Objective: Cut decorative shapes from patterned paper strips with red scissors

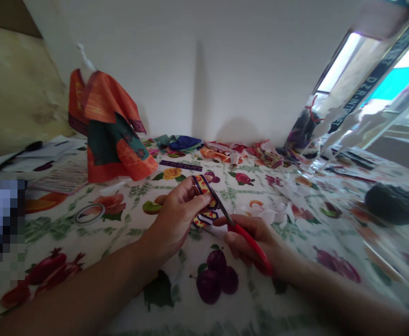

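Note:
My left hand [176, 212] pinches a patterned ribbon [204, 219] in yellow, red and dark purple, which curls over the fingers and hangs below them. My right hand [256, 240] is closed around the red handles of a pair of scissors [245, 238]. Their dark blades point up and left and lie against the ribbon's right edge; I cannot tell whether they cut into it. Behind the hands, a dark purple patterned strip [181, 165] lies flat on the fruit-print tablecloth [120, 266].
A small dress form in an orange and green garment [111, 126] stands at the back left. Fabric scraps [225, 151] line the wall. A tape ring [90, 213] and papers lie left. White scraps [260, 210], a black bundle [395, 203] and white figures [351, 126] are right.

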A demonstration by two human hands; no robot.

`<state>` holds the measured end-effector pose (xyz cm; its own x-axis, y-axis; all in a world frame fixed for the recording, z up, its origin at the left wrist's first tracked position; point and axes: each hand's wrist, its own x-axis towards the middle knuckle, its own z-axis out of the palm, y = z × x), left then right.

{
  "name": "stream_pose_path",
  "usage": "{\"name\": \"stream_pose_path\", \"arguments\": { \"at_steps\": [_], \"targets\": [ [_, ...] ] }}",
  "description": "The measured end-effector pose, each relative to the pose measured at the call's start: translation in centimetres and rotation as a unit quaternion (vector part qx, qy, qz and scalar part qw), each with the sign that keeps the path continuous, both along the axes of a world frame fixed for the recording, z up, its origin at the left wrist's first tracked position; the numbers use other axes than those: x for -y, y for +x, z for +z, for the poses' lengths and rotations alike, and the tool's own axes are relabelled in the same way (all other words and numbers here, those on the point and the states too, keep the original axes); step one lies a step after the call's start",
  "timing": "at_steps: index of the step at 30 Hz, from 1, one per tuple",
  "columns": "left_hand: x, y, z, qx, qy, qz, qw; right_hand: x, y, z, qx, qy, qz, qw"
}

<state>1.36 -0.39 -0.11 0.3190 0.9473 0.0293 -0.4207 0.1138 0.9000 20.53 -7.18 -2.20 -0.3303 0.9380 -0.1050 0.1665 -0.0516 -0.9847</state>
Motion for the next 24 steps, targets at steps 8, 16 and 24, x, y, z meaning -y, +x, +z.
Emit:
{"name": "stream_pose_path", "arguments": {
  "at_steps": [8, 16, 24],
  "targets": [
    [-0.13, 0.07, -0.14, 0.001, 0.001, 0.0, 1.0, -0.05, -0.03, -0.22, -0.009, 0.003, 0.003, 1.0],
    [-0.08, 0.08, -0.22, 0.001, 0.016, -0.001, 1.0, -0.05, 0.03, -0.24, -0.006, -0.007, 0.001, 1.0],
    [-0.07, 0.09, -0.14, 0.009, 0.014, 0.003, 1.0, 0.05, -0.11, -0.33, -0.01, -0.01, 0.001, 1.0]
  ]
}}
